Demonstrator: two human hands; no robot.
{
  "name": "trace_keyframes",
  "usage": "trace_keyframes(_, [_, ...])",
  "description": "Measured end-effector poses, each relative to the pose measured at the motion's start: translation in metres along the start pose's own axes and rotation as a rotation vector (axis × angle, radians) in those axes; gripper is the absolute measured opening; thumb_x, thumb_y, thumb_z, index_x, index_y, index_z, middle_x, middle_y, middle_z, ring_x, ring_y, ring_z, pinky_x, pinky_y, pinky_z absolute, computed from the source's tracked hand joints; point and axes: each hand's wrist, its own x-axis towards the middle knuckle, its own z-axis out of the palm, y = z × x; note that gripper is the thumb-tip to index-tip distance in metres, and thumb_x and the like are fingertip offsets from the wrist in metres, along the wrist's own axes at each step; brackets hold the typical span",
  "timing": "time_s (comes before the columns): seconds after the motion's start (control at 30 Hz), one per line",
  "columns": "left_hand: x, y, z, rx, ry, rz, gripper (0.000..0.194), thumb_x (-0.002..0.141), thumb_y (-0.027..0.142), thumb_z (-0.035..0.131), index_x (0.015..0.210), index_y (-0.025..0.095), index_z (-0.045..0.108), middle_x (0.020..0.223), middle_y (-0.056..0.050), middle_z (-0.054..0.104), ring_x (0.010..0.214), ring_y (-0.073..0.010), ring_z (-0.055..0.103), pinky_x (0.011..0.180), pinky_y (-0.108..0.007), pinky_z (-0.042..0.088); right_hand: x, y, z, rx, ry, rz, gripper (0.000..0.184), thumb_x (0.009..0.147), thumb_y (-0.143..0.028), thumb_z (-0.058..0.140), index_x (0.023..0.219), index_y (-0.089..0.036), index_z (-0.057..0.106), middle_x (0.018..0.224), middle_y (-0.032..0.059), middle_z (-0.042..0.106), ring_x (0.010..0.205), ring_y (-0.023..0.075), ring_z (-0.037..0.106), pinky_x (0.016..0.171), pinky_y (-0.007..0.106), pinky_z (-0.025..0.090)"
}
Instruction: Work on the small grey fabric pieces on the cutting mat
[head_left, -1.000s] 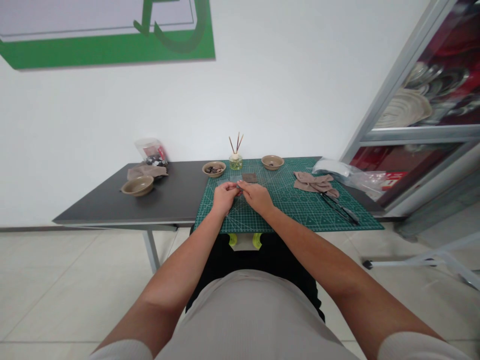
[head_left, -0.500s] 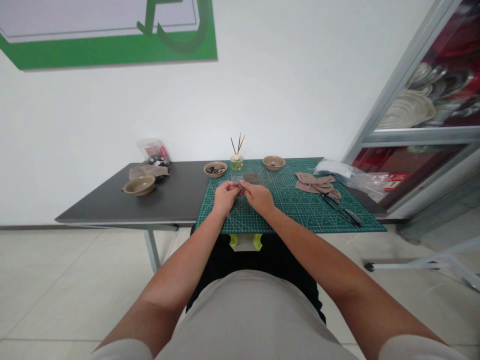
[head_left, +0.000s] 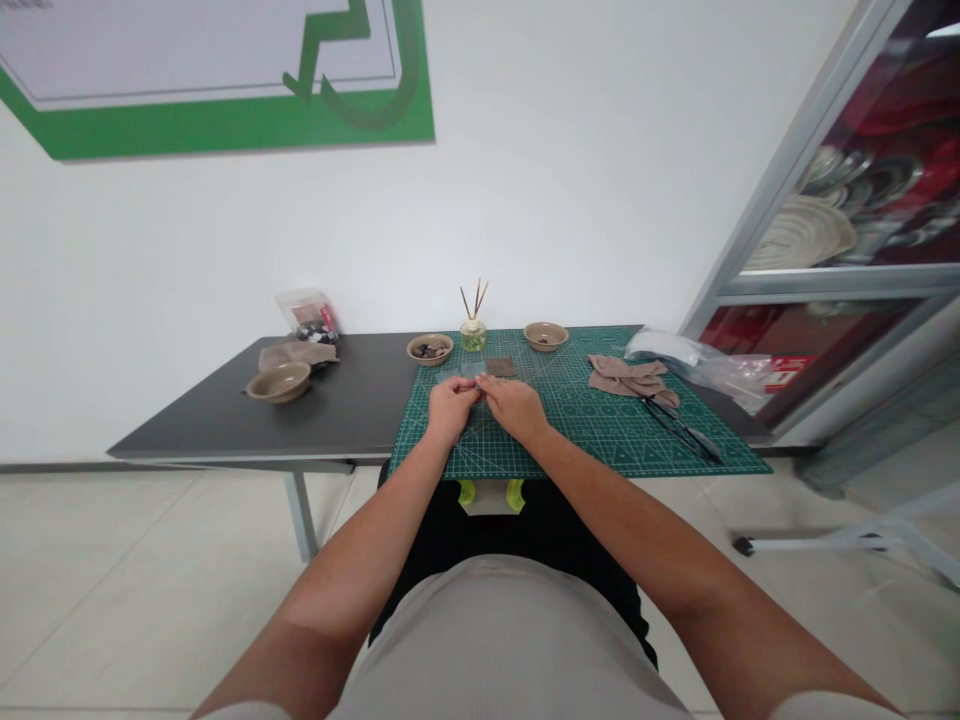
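My left hand and my right hand meet at the fingertips over the green cutting mat. The fingers of both are closed around something small that I cannot make out. Just beyond the fingertips lie a grey-blue flat piece and a brown square piece. Behind these stand a bowl of dark pebble-like pieces and a glass bottle with sticks. Another bowl, with a little something in it, is to the right.
At the left, a tan bowl, a brown cloth and a clear bag rest on the dark table. On the right are a crumpled brown cloth, black-framed glasses and a plastic bag.
Both hands stay together, with the fingers drawn closer and the right fingers now lying over the meeting point. The whole view has shifted slightly.
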Motion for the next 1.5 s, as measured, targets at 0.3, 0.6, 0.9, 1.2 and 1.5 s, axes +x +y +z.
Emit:
trace_keyframes(0.3, [0.001, 0.0, 0.001, -0.062, 0.015, -0.009, 0.019, 0.057, 0.018, 0.074, 0.075, 0.014, 0.072, 0.068, -0.002, 0.071, 0.064, -0.0151, 0.064, 0.069, -0.029, 0.051, 0.0, -0.001, -0.002, -0.095, 0.01, -0.015, 0.04, 0.094, -0.014, 0.043, 0.13, -0.019, 0.06, 0.132, 0.0065, 0.062, 0.118, 0.018, 0.061, 0.097, 0.032, 0.048])
trace_keyframes(0.6, [-0.001, 0.004, 0.001, -0.089, -0.018, 0.008, 0.018, 0.06, 0.021, 0.075, 0.074, 0.015, 0.068, 0.067, -0.002, 0.069, 0.063, -0.0141, 0.063, 0.068, -0.028, 0.05, 0.0, -0.003, -0.001, -0.109, 0.003, 0.021, 0.04, 0.094, -0.018, 0.043, 0.131, -0.02, 0.06, 0.128, 0.0073, 0.065, 0.111, 0.0191, 0.064, 0.094, 0.03, 0.047])
trace_keyframes(0.9, [0.0, 0.004, 0.004, -0.151, -0.063, 0.007, 0.026, 0.06, 0.026, 0.079, 0.077, 0.015, 0.063, 0.061, 0.001, 0.065, 0.059, -0.0133, 0.062, 0.067, -0.029, 0.051, -0.001, -0.007, -0.001, -0.153, -0.051, 0.199, 0.043, 0.097, -0.029, 0.039, 0.137, -0.025, 0.055, 0.108, 0.0089, 0.074, 0.093, 0.0195, 0.069, 0.078, 0.027, 0.048])
trace_keyframes(1.2, [0.003, 0.0, 0.001, -0.264, -0.108, -0.044, 0.033, 0.059, 0.029, 0.081, 0.076, 0.017, 0.056, 0.062, 0.002, 0.066, 0.059, -0.0139, 0.064, 0.07, -0.032, 0.054, 0.0, -0.011, -0.009, -0.153, -0.112, 0.213, 0.045, 0.099, -0.031, 0.034, 0.14, -0.024, 0.051, 0.112, 0.0091, 0.072, 0.093, 0.0193, 0.069, 0.079, 0.027, 0.047])
trace_keyframes(1.5, [0.003, 0.0, 0.002, -0.193, -0.152, -0.003, 0.029, 0.063, 0.026, 0.077, 0.071, 0.018, 0.05, 0.055, 0.006, 0.06, 0.053, -0.0109, 0.059, 0.061, -0.025, 0.05, -0.001, -0.011, -0.009, -0.12, -0.112, 0.194, 0.045, 0.099, -0.03, 0.034, 0.139, -0.023, 0.051, 0.115, 0.0079, 0.072, 0.096, 0.0193, 0.069, 0.08, 0.027, 0.047])
